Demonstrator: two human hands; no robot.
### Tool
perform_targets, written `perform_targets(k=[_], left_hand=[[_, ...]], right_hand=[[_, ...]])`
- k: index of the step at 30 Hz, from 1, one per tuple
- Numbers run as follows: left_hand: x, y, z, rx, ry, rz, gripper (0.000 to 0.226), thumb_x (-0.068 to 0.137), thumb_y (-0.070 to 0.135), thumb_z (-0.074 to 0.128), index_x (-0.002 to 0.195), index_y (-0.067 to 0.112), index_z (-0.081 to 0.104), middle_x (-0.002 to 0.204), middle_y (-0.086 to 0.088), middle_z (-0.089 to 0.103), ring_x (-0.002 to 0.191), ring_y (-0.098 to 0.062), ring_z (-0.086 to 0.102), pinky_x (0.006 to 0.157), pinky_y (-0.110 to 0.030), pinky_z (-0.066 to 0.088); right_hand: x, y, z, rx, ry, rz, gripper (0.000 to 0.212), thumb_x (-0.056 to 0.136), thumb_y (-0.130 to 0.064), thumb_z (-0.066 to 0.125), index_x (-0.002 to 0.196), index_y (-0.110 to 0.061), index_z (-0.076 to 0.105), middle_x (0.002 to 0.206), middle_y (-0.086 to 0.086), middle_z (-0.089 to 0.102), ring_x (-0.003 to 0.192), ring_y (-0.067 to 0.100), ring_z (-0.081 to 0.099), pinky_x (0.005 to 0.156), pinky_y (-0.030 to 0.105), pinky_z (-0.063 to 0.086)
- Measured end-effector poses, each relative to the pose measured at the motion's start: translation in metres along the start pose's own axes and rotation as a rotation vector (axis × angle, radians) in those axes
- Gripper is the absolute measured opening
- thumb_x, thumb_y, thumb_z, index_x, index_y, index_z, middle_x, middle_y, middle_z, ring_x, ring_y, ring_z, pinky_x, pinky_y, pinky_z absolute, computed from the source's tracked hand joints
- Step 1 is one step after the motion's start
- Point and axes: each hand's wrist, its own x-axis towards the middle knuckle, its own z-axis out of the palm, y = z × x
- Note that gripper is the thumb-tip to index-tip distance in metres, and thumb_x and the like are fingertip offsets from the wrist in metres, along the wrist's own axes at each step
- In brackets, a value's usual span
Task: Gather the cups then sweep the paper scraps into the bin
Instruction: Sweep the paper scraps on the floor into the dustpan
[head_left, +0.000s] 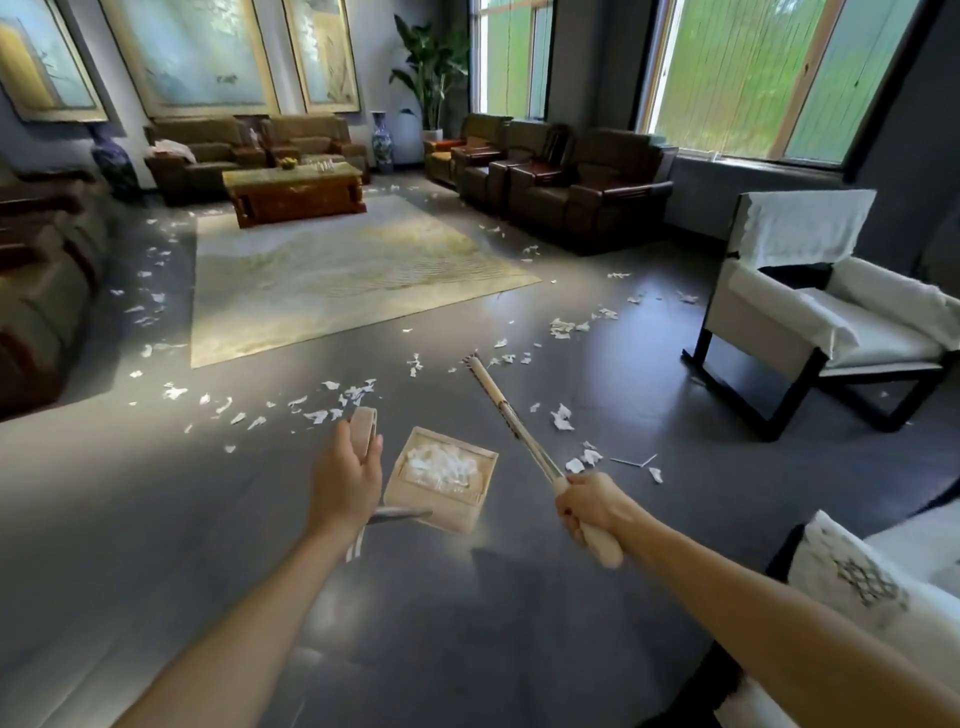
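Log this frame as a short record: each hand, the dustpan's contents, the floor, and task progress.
left hand: the left hand grips the long handle of the dustpan
right hand: the right hand grips the broom, whose far end is down at the floor
dustpan contents: a heap of white paper scraps
floor: loose scraps lie scattered around the rug
progress: some scraps collected, many not yet swept

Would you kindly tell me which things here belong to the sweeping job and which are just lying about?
Job: broom in right hand; dustpan held by left hand; paper scraps.
Lying about: rug; coffee table; white chair; brown armchairs.
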Motion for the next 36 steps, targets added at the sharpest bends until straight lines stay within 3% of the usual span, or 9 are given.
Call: perform_targets(k=[7,11,15,22,32,36], left_hand=[[0.177,0.017,0.105,-0.051,-0.073,0.096,0.017,0.089,0.010,0.060,0.087,-0.005,0.052,0.084,-0.027,0.059,0.078,-0.040,0.055,0.060,-0.029,0.020],[0.265,0.025,0.190,-0.083,-0.133,0.090,0.016,0.089,0.013,0.060,0.088,-0.001,0.052,0.083,-0.024,0.061,0.077,-0.041,0.058,0.060,-0.030,0.024],[0.355,0.031,0.288,-0.099,-0.184,0.072,0.016,0.090,0.013,0.059,0.089,-0.001,0.051,0.087,-0.025,0.061,0.081,-0.042,0.058,0.061,-0.031,0.025],[0.529,0.085,0.433,-0.147,-0.236,0.118,0.014,0.090,0.009,0.059,0.088,-0.004,0.054,0.083,-0.027,0.062,0.077,-0.040,0.058,0.064,-0.036,0.034],[0.766,0.125,0.646,-0.269,-0.331,0.152,0.009,0.090,0.019,0.058,0.087,0.015,0.052,0.075,-0.002,0.057,0.068,-0.023,0.052,0.060,-0.030,0.034],[0.879,0.139,0.730,-0.304,-0.372,0.189,0.007,0.091,0.018,0.059,0.091,0.014,0.053,0.074,-0.001,0.056,0.069,-0.022,0.054,0.060,-0.029,0.036]], right_hand=[[0.149,-0.067,-0.037,0.130,0.073,0.022,0.020,0.087,0.006,0.040,0.095,-0.004,0.054,0.055,0.008,0.043,0.034,0.011,0.037,0.033,0.016,0.034],[0.238,-0.100,-0.077,0.173,0.115,0.041,0.024,0.079,0.007,0.042,0.091,-0.006,0.058,0.054,0.006,0.047,0.038,0.013,0.039,0.037,0.019,0.035],[0.348,-0.138,-0.120,0.287,0.147,0.037,0.035,0.080,0.011,0.043,0.102,-0.011,0.059,0.048,0.002,0.048,0.035,0.010,0.038,0.035,0.017,0.034],[0.527,-0.249,-0.184,0.331,0.203,0.001,0.038,0.084,0.011,0.044,0.122,0.010,0.045,0.054,0.005,0.044,0.034,0.009,0.038,0.033,0.017,0.033],[0.780,-0.371,-0.270,0.399,0.274,0.050,0.044,0.085,0.010,0.045,0.129,0.009,0.040,0.058,0.008,0.046,0.041,0.012,0.039,0.036,0.020,0.035],[0.900,-0.428,-0.302,0.455,0.319,0.081,0.042,0.087,0.013,0.042,0.129,0.009,0.041,0.057,0.007,0.043,0.037,0.010,0.037,0.033,0.017,0.031]])
